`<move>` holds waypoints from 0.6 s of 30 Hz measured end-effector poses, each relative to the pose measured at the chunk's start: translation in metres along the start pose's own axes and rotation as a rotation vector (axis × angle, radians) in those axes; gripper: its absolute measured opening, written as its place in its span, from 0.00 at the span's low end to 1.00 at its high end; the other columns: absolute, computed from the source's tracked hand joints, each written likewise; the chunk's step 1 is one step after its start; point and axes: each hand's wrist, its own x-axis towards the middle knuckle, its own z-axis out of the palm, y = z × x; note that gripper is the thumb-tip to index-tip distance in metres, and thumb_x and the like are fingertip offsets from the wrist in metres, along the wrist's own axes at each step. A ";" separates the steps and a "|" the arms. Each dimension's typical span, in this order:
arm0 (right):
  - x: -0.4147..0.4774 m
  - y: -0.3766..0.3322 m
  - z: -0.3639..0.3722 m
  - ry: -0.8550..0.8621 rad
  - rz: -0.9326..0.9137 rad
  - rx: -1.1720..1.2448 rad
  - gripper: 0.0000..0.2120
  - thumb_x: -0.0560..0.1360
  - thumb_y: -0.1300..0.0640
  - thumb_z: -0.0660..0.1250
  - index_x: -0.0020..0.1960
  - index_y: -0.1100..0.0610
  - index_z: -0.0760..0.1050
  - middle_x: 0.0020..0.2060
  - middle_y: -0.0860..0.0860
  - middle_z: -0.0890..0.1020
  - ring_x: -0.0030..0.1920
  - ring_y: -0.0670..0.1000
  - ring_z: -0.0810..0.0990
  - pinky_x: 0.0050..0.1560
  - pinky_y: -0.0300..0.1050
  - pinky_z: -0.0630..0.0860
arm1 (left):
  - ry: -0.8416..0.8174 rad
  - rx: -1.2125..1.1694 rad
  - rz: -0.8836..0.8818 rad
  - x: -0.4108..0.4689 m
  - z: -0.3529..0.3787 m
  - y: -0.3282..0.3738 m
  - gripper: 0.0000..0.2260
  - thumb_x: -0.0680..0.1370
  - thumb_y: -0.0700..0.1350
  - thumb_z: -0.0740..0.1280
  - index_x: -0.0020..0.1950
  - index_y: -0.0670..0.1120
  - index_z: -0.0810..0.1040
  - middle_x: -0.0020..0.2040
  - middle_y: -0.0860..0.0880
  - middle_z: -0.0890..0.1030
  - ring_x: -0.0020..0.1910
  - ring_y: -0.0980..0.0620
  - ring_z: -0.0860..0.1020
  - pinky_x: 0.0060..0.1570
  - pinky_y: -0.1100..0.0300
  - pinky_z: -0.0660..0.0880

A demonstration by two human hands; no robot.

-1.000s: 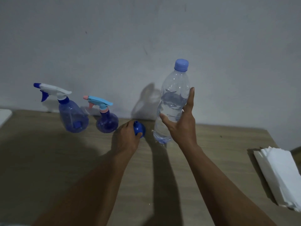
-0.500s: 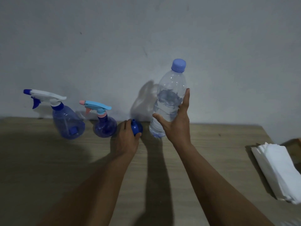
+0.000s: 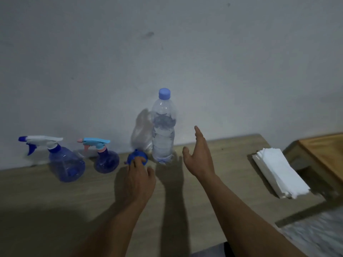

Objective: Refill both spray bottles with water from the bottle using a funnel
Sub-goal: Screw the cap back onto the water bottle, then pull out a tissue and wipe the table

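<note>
Nearest the camera, two bare forearms reach out over a wooden table (image 3: 232,164). The left hand (image 3: 138,179) lies palm down with its fingers loosely curled, and the fingertips (image 3: 138,160) rest on the rim of a small blue funnel (image 3: 137,157); whether they actually pinch it cannot be told. The right hand (image 3: 199,156) is held edge-on and open, thumb apart from the straight fingers, holding nothing.

Just past the right hand, slightly to its left and clear of the thumb, stands the water bottle (image 3: 163,127), upright, cap on, partly full. It probably weighs a fair bit for its thin clear walls, which would dent under a hard squeeze and may be slippery, so a wrap around the ribbed middle looks the safest hold. The funnel sits just beside the bottle's base, on its left; it looks light, stiff plastic, easy to lift by the rim.

Further left, the smaller spray bottle (image 3: 105,160) with a light blue trigger stands near the funnel, and the larger spray bottle (image 3: 65,164) with a white trigger stands beyond it. Both have their heads on and stand close to the wall (image 3: 185,52). A stack of white napkins (image 3: 280,171) lies well apart on the right.
</note>
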 end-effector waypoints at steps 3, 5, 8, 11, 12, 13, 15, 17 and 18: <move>-0.012 0.015 -0.037 0.038 0.063 -0.128 0.28 0.80 0.57 0.64 0.78 0.55 0.63 0.75 0.52 0.69 0.74 0.51 0.68 0.68 0.38 0.63 | -0.089 -0.173 0.195 0.006 0.005 0.041 0.04 0.77 0.42 0.68 0.51 0.45 0.76 0.46 0.47 0.81 0.45 0.46 0.79 0.37 0.57 0.66; -0.020 0.030 -0.068 0.048 0.127 -0.202 0.24 0.80 0.55 0.63 0.76 0.55 0.67 0.72 0.52 0.72 0.72 0.52 0.70 0.69 0.43 0.66 | -0.209 -0.235 0.309 0.012 0.020 0.071 0.06 0.77 0.42 0.67 0.53 0.46 0.77 0.47 0.48 0.80 0.48 0.47 0.79 0.42 0.56 0.71; -0.032 0.060 -0.116 0.068 0.241 -0.281 0.22 0.80 0.55 0.62 0.73 0.56 0.69 0.69 0.53 0.75 0.69 0.54 0.74 0.65 0.46 0.70 | -0.333 -0.198 0.527 0.016 0.046 0.121 0.08 0.77 0.45 0.66 0.56 0.47 0.78 0.50 0.48 0.80 0.52 0.46 0.80 0.50 0.53 0.76; -0.041 0.091 -0.159 0.091 0.353 -0.334 0.21 0.79 0.55 0.62 0.72 0.56 0.71 0.66 0.54 0.79 0.65 0.55 0.77 0.62 0.49 0.74 | -0.446 -0.127 0.690 0.015 0.069 0.174 0.11 0.78 0.47 0.65 0.60 0.48 0.78 0.55 0.50 0.80 0.56 0.49 0.79 0.56 0.54 0.76; -0.043 0.103 -0.172 0.093 0.382 -0.357 0.20 0.79 0.55 0.62 0.71 0.56 0.72 0.64 0.54 0.80 0.63 0.56 0.78 0.61 0.49 0.75 | -0.478 -0.096 0.728 0.014 0.078 0.191 0.12 0.78 0.48 0.65 0.61 0.49 0.77 0.56 0.50 0.80 0.57 0.49 0.78 0.57 0.54 0.75; -0.045 0.115 -0.185 0.093 0.413 -0.378 0.20 0.79 0.55 0.62 0.70 0.56 0.72 0.63 0.55 0.80 0.63 0.56 0.78 0.60 0.49 0.75 | -0.507 -0.075 0.768 0.012 0.088 0.209 0.13 0.78 0.48 0.65 0.62 0.49 0.77 0.57 0.50 0.80 0.58 0.49 0.78 0.57 0.54 0.75; -0.048 0.138 -0.206 0.095 0.470 -0.408 0.19 0.80 0.55 0.62 0.70 0.56 0.73 0.65 0.54 0.79 0.65 0.57 0.77 0.61 0.49 0.73 | -0.557 -0.029 0.855 0.006 0.108 0.241 0.14 0.77 0.49 0.65 0.63 0.50 0.76 0.57 0.50 0.80 0.58 0.48 0.78 0.57 0.54 0.75; -0.049 0.162 -0.223 0.099 0.518 -0.432 0.19 0.80 0.54 0.61 0.71 0.55 0.73 0.66 0.53 0.79 0.67 0.56 0.76 0.62 0.49 0.73 | -0.606 0.022 0.931 -0.002 0.129 0.270 0.15 0.77 0.49 0.65 0.64 0.51 0.75 0.58 0.50 0.79 0.59 0.48 0.77 0.56 0.54 0.75; -0.049 0.173 -0.230 0.101 0.533 -0.441 0.19 0.81 0.55 0.61 0.70 0.55 0.74 0.66 0.53 0.79 0.66 0.56 0.76 0.62 0.49 0.73 | -0.628 0.041 0.962 -0.005 0.139 0.284 0.15 0.77 0.49 0.65 0.64 0.51 0.75 0.59 0.51 0.79 0.59 0.48 0.77 0.56 0.54 0.75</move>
